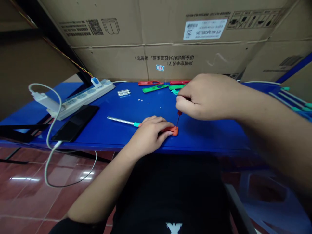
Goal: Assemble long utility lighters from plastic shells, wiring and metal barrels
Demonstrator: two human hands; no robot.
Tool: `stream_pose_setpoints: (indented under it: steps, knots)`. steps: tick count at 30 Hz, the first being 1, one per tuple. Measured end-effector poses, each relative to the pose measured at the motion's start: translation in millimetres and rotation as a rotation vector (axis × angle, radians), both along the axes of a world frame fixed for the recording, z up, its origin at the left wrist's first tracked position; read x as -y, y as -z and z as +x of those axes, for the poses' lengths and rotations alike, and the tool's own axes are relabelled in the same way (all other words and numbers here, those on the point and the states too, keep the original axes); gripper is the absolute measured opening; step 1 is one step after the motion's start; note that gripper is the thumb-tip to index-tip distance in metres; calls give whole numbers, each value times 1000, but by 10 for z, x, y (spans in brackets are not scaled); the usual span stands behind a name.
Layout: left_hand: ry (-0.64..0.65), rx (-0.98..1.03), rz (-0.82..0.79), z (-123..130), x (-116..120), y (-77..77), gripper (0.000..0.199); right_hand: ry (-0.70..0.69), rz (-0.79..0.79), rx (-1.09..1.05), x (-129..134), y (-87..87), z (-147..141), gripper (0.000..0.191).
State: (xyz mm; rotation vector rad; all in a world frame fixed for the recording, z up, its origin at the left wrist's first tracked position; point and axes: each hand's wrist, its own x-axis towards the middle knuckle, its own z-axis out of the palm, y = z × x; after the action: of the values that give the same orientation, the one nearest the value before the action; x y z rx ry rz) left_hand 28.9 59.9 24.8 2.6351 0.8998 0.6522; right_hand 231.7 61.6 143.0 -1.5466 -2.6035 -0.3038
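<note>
My left hand [154, 131] lies closed around an orange plastic handle [175, 131], pressing it on the blue table near the front edge. From the other side of that hand a silver metal tube [120, 120] with a teal collar points left, apparently part of the same piece. My right hand [207, 97] grips a screwdriver [178, 120], its red handle mostly hidden in the fist. The screwdriver stands nearly upright, tip down at the right end of the orange handle. Whether a screw sits under the tip is too small to tell.
Red [148, 83] and green plastic pieces [154, 88] lie at the back. Silver tubes or batteries [124, 92] and tiny bits are nearby. A power strip [83, 99], a charging phone [76, 123] and a loose cable occupy the left. Several teal-tipped rods [290, 100] rest right. Cardboard [109, 61] stands behind.
</note>
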Motion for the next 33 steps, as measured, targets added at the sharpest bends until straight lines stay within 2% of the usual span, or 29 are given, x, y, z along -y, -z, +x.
stream_pose_setpoints:
  steps: [2,4,8,9,11,13,16,21,23,26,27,31,33]
  knots:
    - [2,5,0,-1,0,2,23,-53,-142,33,-31,-75,3,41]
    - [5,10,-5,-4,-2,1,23,-48,-240,49,-56,-119,-16,47]
    - [8,13,-7,-6,-6,-5,23,122,-141,136,-76,-116,-142,47]
    - [9,14,-5,-6,-6,-3,22,95,-131,175,-79,-98,-169,41]
    - [11,18,-4,-8,-8,6,22,-53,-178,218,-86,-58,-187,28]
    - [11,23,-2,-11,-10,18,23,-153,-209,210,-86,-28,-152,32]
    - [9,21,-3,-12,-16,27,23,-193,-213,171,-52,-36,-55,46]
    - [18,31,-11,-9,-19,17,23,-326,-372,161,-5,-130,-27,49]
    - [17,37,-12,-10,-17,16,23,-322,-333,255,-21,-134,-77,47]
    - [20,42,-16,-13,-16,18,23,-213,-218,381,-48,-108,-131,31]
    - [22,45,-16,-14,-16,19,23,-198,-195,375,-49,-102,-131,31]
    - [28,54,-17,-14,-18,21,24,-356,-270,241,-11,-135,-98,61]
    - [30,59,-21,-15,-19,23,23,-377,-306,278,9,-158,-111,69]
